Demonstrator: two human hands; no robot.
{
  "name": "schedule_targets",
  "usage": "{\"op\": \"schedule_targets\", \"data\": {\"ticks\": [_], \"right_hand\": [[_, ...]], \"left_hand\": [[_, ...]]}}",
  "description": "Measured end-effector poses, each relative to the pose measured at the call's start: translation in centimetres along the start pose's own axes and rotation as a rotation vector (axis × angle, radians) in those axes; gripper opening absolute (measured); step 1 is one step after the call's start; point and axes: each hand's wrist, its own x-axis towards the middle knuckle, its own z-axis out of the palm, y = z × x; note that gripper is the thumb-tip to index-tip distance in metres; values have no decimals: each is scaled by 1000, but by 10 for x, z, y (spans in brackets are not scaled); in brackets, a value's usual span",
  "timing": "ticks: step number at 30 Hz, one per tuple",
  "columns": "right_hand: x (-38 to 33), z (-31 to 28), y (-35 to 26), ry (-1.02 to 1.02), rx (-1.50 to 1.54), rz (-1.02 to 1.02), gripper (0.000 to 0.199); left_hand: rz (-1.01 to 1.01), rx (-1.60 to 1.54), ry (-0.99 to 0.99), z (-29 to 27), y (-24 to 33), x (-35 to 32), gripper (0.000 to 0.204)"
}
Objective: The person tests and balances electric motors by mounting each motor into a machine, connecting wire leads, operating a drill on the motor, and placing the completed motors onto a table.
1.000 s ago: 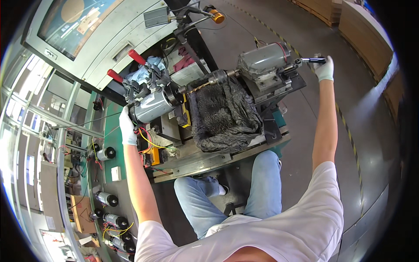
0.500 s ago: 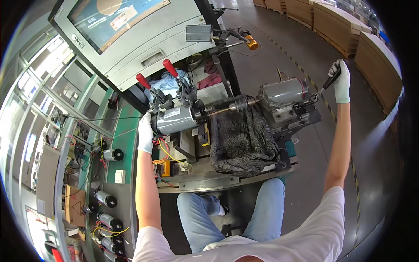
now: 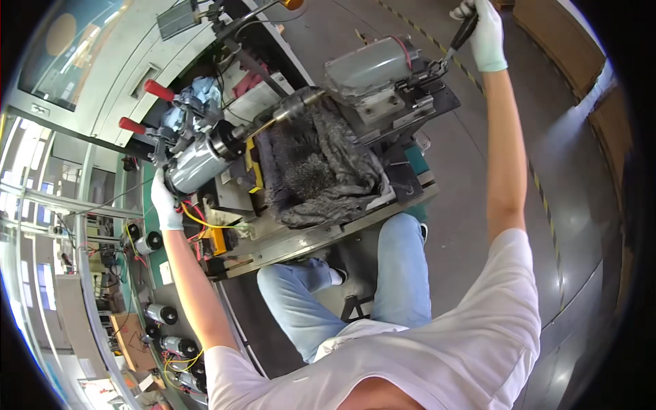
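A grey cylindrical electric motor (image 3: 198, 162) lies clamped on the bench fixture at the left. My left hand (image 3: 164, 203), in a white glove, holds its outer end, with some fingertips hidden behind it. Two toggle clamps with red handles (image 3: 159, 90) stand just beyond this motor. A thin shaft (image 3: 263, 126) runs from it into a chuck-like coupling (image 3: 290, 107) beside a larger grey motor (image 3: 372, 68). At the far right, my gloved right hand (image 3: 488, 34) is closed round the black handle (image 3: 465, 33) of a lever joined to the slide by the larger motor.
Under the shaft sits a tray lined with black plastic (image 3: 321, 178), dark shavings inside. Red and yellow wires (image 3: 198, 217) hang near my left wrist. More motors (image 3: 179, 345) lie on the left bench. A machine cabinet (image 3: 102, 75) stands behind; cardboard stacks (image 3: 557, 41) stand far right.
My view has turned and shifted, so the fixture appears tilted and farther up and left. Both hands keep their holds on the motor and the lever handle.
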Motion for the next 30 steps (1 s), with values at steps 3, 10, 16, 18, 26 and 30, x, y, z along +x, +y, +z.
{"op": "schedule_targets", "data": {"ticks": [3, 10, 16, 18, 26, 30], "right_hand": [[5, -14, -5, -30, 27, -12, 30], [-4, 17, 10, -37, 134, -94, 30], [20, -31, 60, 30, 146, -4, 21], [5, -5, 20, 19, 94, -9, 24], [5, -21, -4, 25, -87, -7, 26], [10, -8, -4, -48, -31, 67, 26]], "left_hand": [[-59, -73, 29, 27, 18, -18, 39], [-43, -8, 94, 7, 29, -35, 40], [50, 42, 82, -13, 18, -19, 39], [54, -29, 53, -14, 10, -8, 39], [78, 10, 62, 16, -4, -11, 33], [137, 43, 63, 3, 11, -15, 35]]}}
